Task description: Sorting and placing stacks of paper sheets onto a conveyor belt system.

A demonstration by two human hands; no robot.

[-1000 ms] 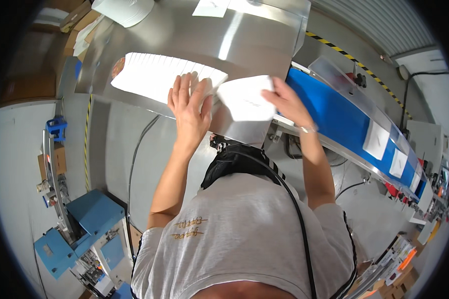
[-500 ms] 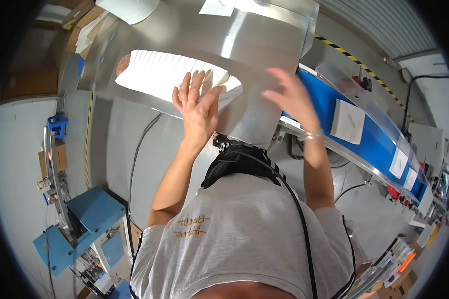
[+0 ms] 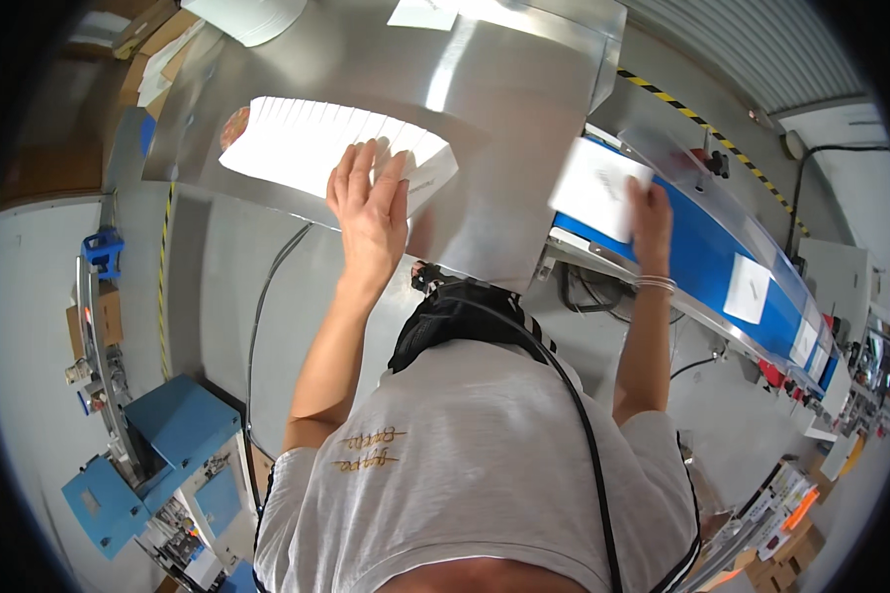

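Note:
A tight row of flat white packets leans across the steel table. My left hand lies on the near right part of that row, fingers stretched over the packets' top edges and not closed round any of them. Over the near end of the blue conveyor belt, my right hand grips one white packet by its right edge. That packet is slightly blurred, and whether it touches the belt I cannot tell. Farther along, another white packet lies flat on the belt, with more beyond it.
Along the belt's far side runs a clear plastic guard. A white sheet and a white round container are at the table's back. A reddish round thing shows by the row's left end. A black cable hangs in front of me.
My right hand has moved right from above the table to the belt and now holds a packet. Packets on the belt have travelled away toward the lower right. My left hand stays on the row.

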